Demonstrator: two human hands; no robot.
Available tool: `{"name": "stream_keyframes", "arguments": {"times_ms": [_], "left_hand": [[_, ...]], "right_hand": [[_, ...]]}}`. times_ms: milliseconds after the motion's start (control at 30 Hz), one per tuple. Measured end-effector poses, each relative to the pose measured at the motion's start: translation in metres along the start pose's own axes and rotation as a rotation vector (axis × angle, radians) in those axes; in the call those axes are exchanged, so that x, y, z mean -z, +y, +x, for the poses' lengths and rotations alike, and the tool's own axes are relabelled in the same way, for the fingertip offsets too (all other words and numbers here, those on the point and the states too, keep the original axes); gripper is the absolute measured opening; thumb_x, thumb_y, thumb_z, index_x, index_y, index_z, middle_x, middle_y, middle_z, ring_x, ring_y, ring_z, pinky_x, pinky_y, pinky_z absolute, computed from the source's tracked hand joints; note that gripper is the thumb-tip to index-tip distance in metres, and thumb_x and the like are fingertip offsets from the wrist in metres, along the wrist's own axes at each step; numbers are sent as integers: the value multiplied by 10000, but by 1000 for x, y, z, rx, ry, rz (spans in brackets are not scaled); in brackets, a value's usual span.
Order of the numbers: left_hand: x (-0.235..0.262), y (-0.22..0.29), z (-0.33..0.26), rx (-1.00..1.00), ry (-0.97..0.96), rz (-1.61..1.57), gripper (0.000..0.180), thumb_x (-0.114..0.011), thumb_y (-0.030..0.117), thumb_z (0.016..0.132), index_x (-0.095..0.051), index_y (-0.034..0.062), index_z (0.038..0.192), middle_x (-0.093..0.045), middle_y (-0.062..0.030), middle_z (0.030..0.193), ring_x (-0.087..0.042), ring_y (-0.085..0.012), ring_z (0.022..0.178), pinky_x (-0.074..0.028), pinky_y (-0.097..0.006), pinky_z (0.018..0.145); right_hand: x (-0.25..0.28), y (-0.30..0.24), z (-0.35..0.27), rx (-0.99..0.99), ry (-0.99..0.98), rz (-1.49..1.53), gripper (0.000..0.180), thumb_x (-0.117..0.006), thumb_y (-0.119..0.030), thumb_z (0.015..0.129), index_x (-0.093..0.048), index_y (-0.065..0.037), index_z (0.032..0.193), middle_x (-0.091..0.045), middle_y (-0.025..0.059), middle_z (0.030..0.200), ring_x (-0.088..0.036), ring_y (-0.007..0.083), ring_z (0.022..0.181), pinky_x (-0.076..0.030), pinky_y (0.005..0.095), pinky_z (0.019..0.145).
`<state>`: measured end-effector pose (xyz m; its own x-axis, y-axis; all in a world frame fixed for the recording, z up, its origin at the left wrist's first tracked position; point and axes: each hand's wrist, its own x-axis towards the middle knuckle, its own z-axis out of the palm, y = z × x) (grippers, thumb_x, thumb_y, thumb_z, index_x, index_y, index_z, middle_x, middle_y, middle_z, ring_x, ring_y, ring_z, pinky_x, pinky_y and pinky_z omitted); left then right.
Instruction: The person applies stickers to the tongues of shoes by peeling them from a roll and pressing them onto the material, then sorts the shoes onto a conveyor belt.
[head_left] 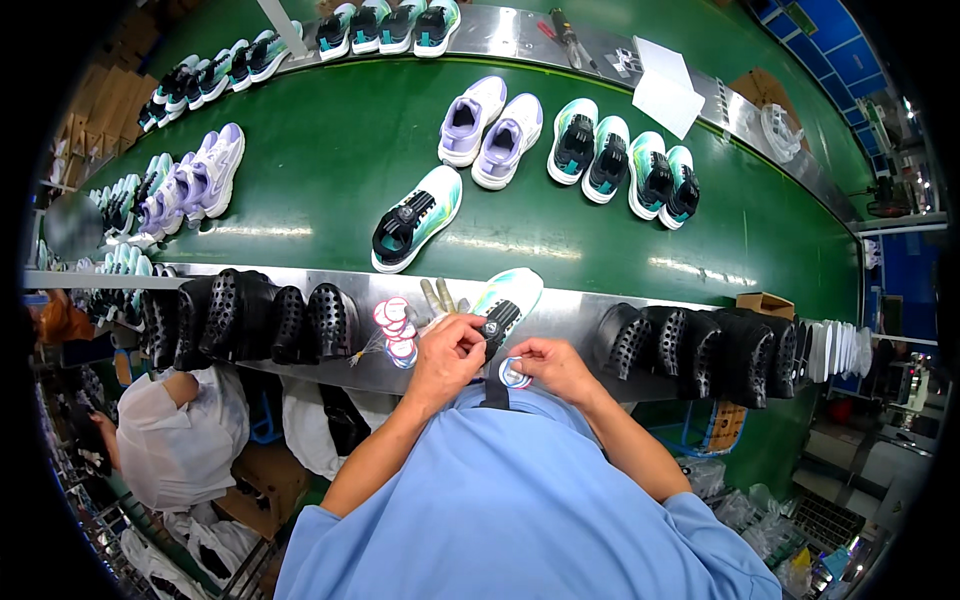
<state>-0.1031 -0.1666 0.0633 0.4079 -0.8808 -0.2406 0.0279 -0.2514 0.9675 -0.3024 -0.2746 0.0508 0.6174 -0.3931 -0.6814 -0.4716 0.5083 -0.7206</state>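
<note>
From where I stand, a white-and-mint sneaker with a black upper panel (516, 292) sits at the bare steel strip (575, 318) along the near edge of the green tabletop (310, 200), toe pointing far. The left hand (448, 350) has its fingertips drawn together at the panel; I can't tell what they grip. The right hand (555, 368) pinches a round white tag with a coloured rim (514, 374). Black hole-dotted forms (690, 345) line the edge on both sides, leaving a gap for both arms.
</note>
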Motion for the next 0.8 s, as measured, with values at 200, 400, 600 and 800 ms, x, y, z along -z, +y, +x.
{"name": "stream_keyframes", "arguments": {"times_ms": [200,400,600,800], "left_hand": [[1,-17,14,362,-214,-500,59,-630,-27,926,-576,-49,927,-704,-145,1033,-707,-157,723,-610,-283,595],[-19,-3,23,402,-308,-279,138,-628,9,954,-590,-17,1085,-679,-71,898,-696,-136,728,-606,-279,640],[-25,-8,23,372,-319,-302,311,-659,39,960,-638,-52,1257,-674,-38,874,-667,-88,745,-580,-241,660],[-28,7,26,334,-288,-59,199,-731,107,937,-734,-45,1066,-665,-25,743,-619,-78,610,-517,-235,516]], "right_hand": [[-1,-33,-4,131,71,-568,123,-725,-101,919,-694,-28,1013,-732,107,856,-700,259,776,-554,365,716],[12,-27,3,632,149,-1008,135,-780,-126,817,-691,-69,901,-682,86,864,-646,325,814,-522,448,734],[13,-29,3,764,325,-975,128,-791,-102,800,-719,-74,901,-660,50,888,-633,261,844,-513,398,737],[5,-28,5,239,194,-60,115,-737,-118,940,-738,-20,1000,-712,34,981,-643,110,845,-509,278,713]]}}
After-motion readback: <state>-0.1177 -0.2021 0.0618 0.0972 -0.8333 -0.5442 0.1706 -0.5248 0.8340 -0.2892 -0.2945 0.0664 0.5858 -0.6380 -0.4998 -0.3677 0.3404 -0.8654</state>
